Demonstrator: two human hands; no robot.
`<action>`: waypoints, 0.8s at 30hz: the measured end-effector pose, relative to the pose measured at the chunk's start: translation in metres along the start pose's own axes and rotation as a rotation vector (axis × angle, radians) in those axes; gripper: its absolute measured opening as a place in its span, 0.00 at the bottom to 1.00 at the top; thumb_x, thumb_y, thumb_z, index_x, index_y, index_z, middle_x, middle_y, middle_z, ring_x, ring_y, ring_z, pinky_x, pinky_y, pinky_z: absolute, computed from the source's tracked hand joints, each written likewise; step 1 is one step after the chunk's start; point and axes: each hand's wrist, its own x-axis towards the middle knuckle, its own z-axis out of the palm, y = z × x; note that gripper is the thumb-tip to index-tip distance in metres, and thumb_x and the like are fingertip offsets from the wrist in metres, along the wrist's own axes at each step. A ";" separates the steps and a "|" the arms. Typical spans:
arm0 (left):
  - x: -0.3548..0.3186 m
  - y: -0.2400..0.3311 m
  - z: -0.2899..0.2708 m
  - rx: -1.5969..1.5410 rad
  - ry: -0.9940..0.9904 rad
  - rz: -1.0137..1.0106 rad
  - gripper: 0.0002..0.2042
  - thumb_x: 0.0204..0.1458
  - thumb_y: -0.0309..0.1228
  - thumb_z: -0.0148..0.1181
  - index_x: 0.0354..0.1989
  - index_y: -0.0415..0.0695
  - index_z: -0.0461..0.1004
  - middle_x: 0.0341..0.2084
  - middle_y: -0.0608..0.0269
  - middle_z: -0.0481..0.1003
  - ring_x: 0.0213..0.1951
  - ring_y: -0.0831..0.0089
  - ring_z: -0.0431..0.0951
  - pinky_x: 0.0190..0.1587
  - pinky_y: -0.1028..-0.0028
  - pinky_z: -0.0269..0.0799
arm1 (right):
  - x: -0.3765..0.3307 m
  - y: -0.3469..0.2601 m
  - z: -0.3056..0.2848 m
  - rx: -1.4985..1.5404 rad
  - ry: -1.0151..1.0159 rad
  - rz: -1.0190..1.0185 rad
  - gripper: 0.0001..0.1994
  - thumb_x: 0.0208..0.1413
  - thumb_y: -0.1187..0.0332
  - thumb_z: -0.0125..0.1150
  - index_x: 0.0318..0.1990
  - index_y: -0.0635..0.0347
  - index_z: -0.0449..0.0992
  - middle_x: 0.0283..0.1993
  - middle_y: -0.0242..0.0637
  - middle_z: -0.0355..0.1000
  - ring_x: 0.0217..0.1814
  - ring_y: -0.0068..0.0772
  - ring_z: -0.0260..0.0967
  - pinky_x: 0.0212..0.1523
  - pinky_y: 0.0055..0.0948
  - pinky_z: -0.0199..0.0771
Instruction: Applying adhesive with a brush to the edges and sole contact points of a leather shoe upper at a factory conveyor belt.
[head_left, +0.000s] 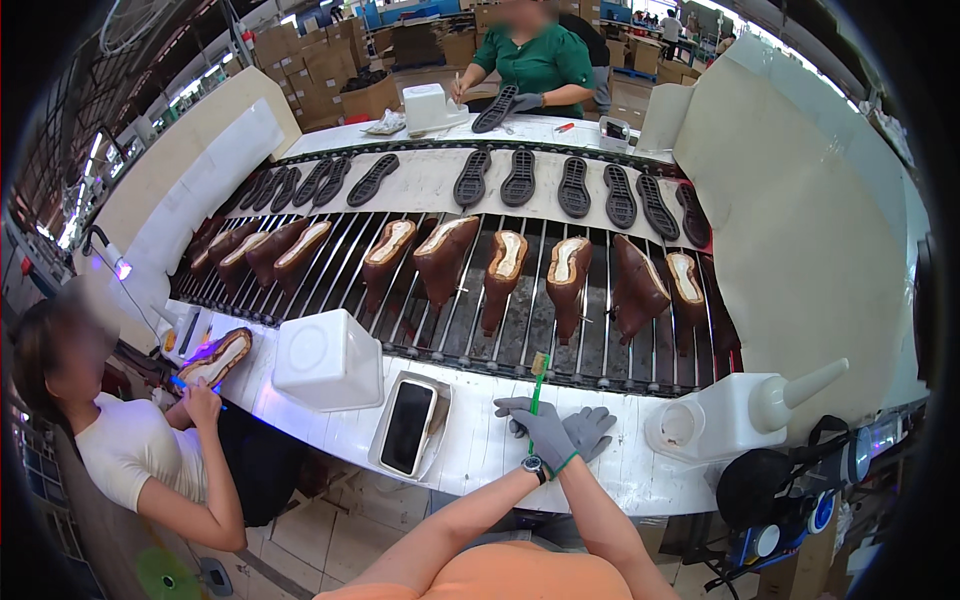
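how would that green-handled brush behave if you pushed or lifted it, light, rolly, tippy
The green-handled brush is thin, so probably light. The gloved left hand holds it upright; let go, it would likely tip over. Lying on the white slatted table, its bristle head should keep it from rolling.

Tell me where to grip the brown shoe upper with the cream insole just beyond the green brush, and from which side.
Take that brown shoe upper around its narrower lower end, nearest the white bench edge, coming from the near side. It lies lengthwise along the rollers with gaps to its neighbours. The left hand holds the green brush; the right hand seems free.
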 end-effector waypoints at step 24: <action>-0.003 -0.015 0.029 0.052 0.247 0.187 0.24 0.54 0.35 0.58 0.60 0.41 0.68 0.61 0.49 0.66 0.65 0.52 0.63 0.68 0.54 0.57 | 0.003 0.005 -0.003 0.021 0.003 -0.037 0.15 0.61 0.73 0.50 0.51 0.64 0.79 0.41 0.34 0.79 0.28 0.15 0.64 0.31 0.17 0.67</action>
